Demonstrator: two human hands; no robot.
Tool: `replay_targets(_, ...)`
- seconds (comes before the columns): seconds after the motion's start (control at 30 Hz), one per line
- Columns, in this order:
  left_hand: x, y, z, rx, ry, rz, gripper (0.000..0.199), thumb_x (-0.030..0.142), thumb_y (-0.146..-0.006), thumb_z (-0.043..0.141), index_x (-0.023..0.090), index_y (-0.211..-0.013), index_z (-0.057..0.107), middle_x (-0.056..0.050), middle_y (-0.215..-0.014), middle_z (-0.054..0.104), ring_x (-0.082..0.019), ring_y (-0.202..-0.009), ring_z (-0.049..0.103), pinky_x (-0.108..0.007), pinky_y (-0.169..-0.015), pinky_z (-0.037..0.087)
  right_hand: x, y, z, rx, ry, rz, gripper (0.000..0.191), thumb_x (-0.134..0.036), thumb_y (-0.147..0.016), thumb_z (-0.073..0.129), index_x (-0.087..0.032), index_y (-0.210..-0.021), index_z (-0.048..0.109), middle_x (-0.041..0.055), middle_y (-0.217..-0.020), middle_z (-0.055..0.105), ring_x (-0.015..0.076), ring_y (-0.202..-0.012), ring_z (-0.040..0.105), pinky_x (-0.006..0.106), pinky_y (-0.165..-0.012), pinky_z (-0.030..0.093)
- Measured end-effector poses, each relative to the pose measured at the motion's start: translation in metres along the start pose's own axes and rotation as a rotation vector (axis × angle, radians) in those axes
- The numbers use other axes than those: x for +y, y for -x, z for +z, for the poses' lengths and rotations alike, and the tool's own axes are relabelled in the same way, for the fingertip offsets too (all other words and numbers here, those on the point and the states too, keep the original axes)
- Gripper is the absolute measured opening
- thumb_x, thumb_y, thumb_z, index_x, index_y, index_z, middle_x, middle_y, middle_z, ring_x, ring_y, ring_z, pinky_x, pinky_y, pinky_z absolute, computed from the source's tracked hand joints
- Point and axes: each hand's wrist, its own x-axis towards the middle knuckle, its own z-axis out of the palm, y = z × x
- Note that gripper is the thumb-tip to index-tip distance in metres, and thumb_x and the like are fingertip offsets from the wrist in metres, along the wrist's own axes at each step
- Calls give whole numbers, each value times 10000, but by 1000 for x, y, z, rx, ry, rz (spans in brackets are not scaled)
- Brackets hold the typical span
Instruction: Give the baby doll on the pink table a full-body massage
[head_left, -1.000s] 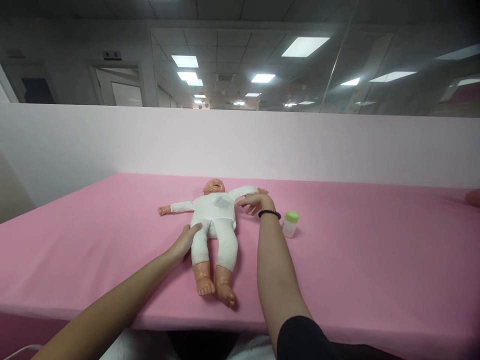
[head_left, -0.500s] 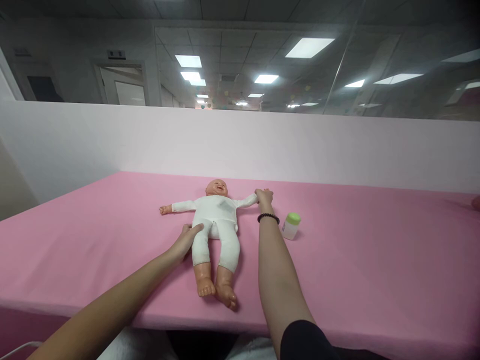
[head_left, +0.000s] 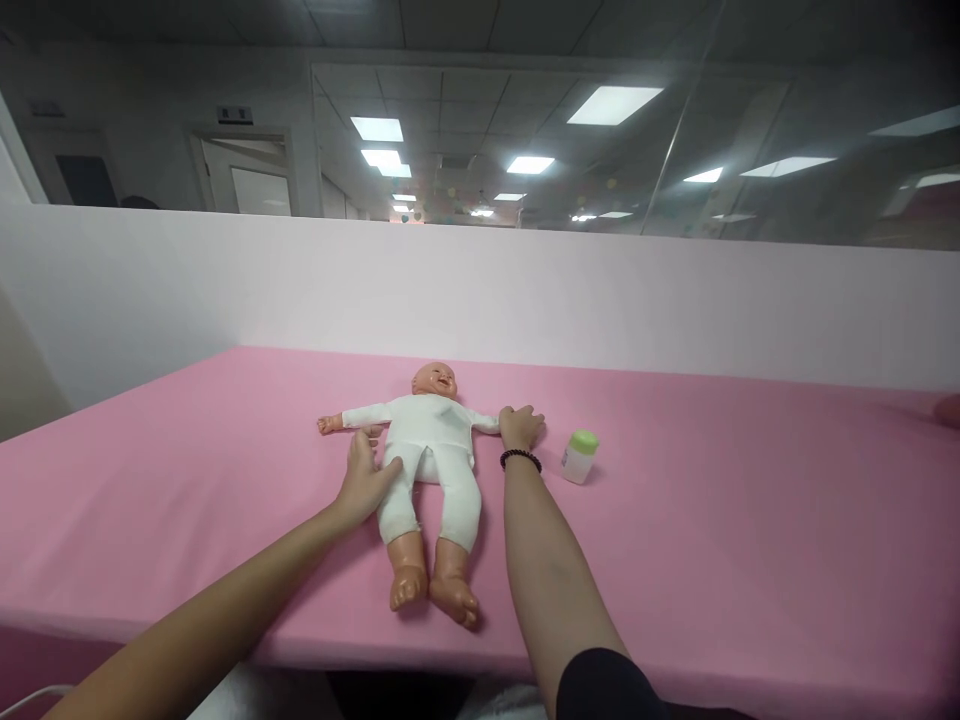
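Observation:
A baby doll (head_left: 429, 430) in a white suit lies on its back on the pink-covered table, head away from me and bare feet toward me. My left hand (head_left: 366, 478) rests at its hip on the left, thumb on the thigh and fingers spread apart beside the body. My right hand (head_left: 521, 427), with a dark beaded bracelet (head_left: 520, 459) at the wrist, is closed over the end of the doll's outstretched arm on the right. The doll's hand on that side is mostly hidden under my fingers. Its other arm stretches out to the left, untouched.
A small clear bottle with a green cap (head_left: 580, 458) stands to the right of my right forearm. The pink table cover (head_left: 750, 520) reaches a white low wall (head_left: 600, 300) with glass above. At the far right edge, part of a skin-coloured object (head_left: 947, 410) shows.
My right hand has shifted slightly left and toward me with the doll's arm. My left hand has opened wider, with fingers spreading upward along the doll's side. The doll's legs have moved slightly.

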Motion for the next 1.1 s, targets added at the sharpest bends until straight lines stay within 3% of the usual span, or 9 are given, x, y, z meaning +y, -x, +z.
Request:
replay_targets(0.13, 16, -43, 11, 1, -36, 149, 519, 282, -776, 683, 237, -1228, 432, -122, -1400, 469, -304, -1400, 386, -466, -1173, 309, -10, -3, 2, 105, 48, -52, 474, -260, -905, 480, -123, -1351, 568, 239, -1544, 383, 377, -1411, 362, 529, -1153, 336)
replay_targets(0.2, 26, -75, 23, 2, 27, 131, 512, 309, -810, 664, 229, -1248, 413, -141, -1448, 446, -294, -1430, 371, -449, -1186, 291, -22, -4, 7, 188, 4, -153, 483, -245, -910, 453, -146, -1375, 541, 200, -1596, 331, 347, -1462, 299, 525, -1172, 312)
replay_targets(0.3, 35, -121, 42, 15, 121, -14, 563, 362, -856, 632, 225, -1331, 363, -180, -1553, 356, -300, -1494, 304, -457, -1197, 277, -47, -5, 20, 238, -280, -344, 500, -231, -884, 447, -93, -1358, 531, 222, -1569, 364, 314, -1486, 296, 485, -1203, 279)
replay_targets(0.4, 29, -157, 56, 0, 170, -134, 663, 428, -862, 632, 250, -1415, 310, -175, -1633, 249, -316, -1523, 268, -470, -1198, 282, -73, -8, 38, 91, -600, -377, 570, -320, -856, 511, -104, -1384, 501, 213, -1525, 440, 294, -1441, 392, 431, -1195, 307)
replay_targets(0.47, 18, -176, 62, -4, 183, -167, 718, 448, -851, 643, 254, -1448, 294, -170, -1652, 222, -325, -1531, 258, -468, -1205, 279, -86, -11, 51, -68, -743, -278, 586, -422, -844, 550, -160, -1367, 518, 173, -1494, 501, 291, -1386, 462, 420, -1157, 359)
replay_targets(0.6, -4, -209, 74, -9, 231, -238, 751, 501, -858, 625, 253, -1489, 304, -170, -1634, 295, -353, -1509, 313, -488, -1189, 316, -95, -18, 76, -320, -889, -31, 472, -545, -814, 566, -223, -1150, 643, 112, -1296, 657, 293, -1245, 581, 417, -1014, 478)
replay_targets(0.77, -21, -242, 99, -76, 290, -113, 737, 528, -871, 634, 313, -1525, 372, -119, -1651, 329, -332, -1516, 326, -479, -1184, 338, -87, -24, 101, -497, -1029, 156, 449, -585, -797, 530, -214, -991, 692, 114, -1172, 703, 299, -1122, 653, 410, -907, 537)
replay_targets(0.93, -47, -257, 120, -207, 328, 24, 694, 518, -851, 689, 278, -1480, 524, -122, -1523, 530, -315, -1431, 467, -427, -1164, 375, -78, -19, 118, -534, -1203, 78, 366, -508, -750, 546, -216, -893, 716, 81, -1112, 745, 268, -1140, 657, 368, -990, 517)
replay_targets(1.1, -71, -255, 120, -272, 467, -37, 717, 531, -835, 707, 237, -1468, 541, -115, -1459, 587, -290, -1343, 552, -401, -1130, 410, -75, -6, 121, -497, -1139, -210, 426, -458, -759, 621, -215, -1090, 736, 59, -1297, 701, 244, -1281, 584, 366, -1127, 418)
